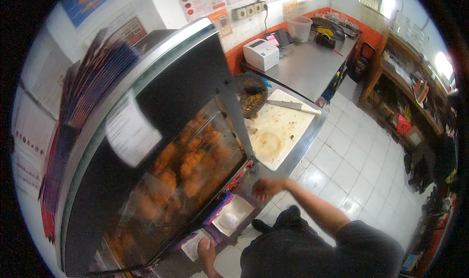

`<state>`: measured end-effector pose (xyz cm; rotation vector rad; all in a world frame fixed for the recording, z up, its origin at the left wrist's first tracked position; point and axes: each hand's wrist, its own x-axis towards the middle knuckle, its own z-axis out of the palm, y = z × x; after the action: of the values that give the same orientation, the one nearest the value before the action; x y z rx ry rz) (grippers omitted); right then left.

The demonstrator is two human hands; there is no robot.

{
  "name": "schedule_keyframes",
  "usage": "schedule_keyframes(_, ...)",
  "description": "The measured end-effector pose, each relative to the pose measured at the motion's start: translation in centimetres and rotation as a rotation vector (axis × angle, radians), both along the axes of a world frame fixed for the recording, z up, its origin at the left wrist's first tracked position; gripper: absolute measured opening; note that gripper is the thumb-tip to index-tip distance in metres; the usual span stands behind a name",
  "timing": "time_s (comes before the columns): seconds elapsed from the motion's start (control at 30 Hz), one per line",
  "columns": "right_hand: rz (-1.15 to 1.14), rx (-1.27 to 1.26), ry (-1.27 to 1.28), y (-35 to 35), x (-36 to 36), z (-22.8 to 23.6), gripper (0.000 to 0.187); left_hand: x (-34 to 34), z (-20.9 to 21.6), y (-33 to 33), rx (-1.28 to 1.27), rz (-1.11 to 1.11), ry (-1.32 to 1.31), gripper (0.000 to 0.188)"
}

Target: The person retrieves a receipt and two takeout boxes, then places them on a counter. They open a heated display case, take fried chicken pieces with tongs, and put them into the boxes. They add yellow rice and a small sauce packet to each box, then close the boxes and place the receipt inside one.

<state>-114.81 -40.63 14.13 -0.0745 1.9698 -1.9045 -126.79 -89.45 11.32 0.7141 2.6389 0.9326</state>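
Along the counter's [305, 150] front edge, touching a small open white-and-purple box [191, 245] with left hand [207, 252], impossible to tell whether fingers clamp it; just beside, a larger box [221, 206]. Near the cutting board's [281, 126] closest corner, holding out right hand [267, 188], too blurred to tell if fingers touch.

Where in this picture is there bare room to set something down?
Free: the steel table, between printer, bucket and front edge. Crowded: its far right, piled with clutter, and beside the cabinet, where the left hand touches one of two open boxes.
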Motion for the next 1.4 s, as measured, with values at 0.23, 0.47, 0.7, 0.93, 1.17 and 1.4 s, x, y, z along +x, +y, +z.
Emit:
schedule_keyframes(0.23,-0.994,0.527,0.265,14.4,-13.0,4.5,0.019,3.1,-0.2,-3.5,-0.109,0.125,-0.338,0.041)
schedule_keyframes(0.47,-0.64,1.121,0.242,16.2,-24.3,-0.8,0.024,12.3,-1.9,2.7,-0.069,-0.02,-0.386,0.052)
schedule_keyframes(0.7,-0.639,0.802,0.532,19.6,-19.8,2.2,0.024,17.6,9.7,19.7,0.052,0.124,-0.419,0.046)
schedule_keyframes(0.93,-0.38,-0.157,0.31,20.5,-4.2,12.0,0.023,10.0,17.9,41.3,0.352,0.128,-0.009,0.05)
schedule_keyframes(1.17,-0.922,0.139,0.319,18.0,4.2,19.0,0.021,8.1,22.4,49.3,0.414,0.203,0.02,0.023)
schedule_keyframes(1.4,-0.777,-0.419,0.103,13.5,6.0,19.6,0.033,11.1,24.1,49.7,0.364,-0.07,0.57,0.035)
